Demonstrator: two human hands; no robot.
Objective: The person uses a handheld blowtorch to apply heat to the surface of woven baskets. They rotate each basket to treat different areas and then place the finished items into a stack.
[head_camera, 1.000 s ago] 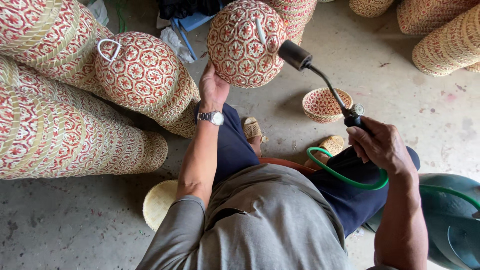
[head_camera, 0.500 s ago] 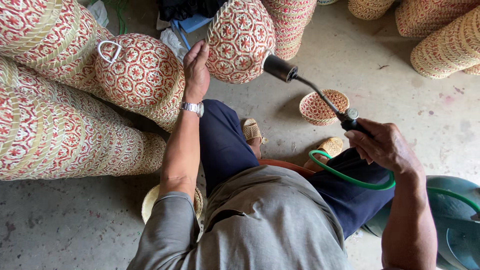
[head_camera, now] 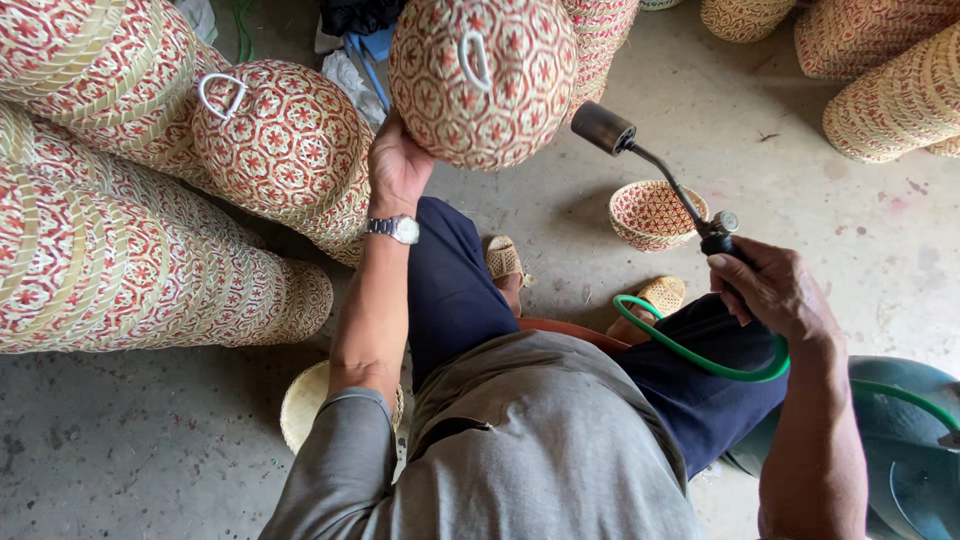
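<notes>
Stacks of red-patterned woven baskets lie on a bare, stained concrete floor. Above it, the left hand cups a round woven lid, fingers hidden behind it. The right hand is clamped around a gas torch just beside the lid.

No packages, labels, signs or screens.

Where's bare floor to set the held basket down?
Open concrete lies right of the small bowl, below the far baskets. A second patch sits under the left stacks. Crowded: left stacks, and around the feet. Left hand holds the basket; right hand holds the torch.
</notes>
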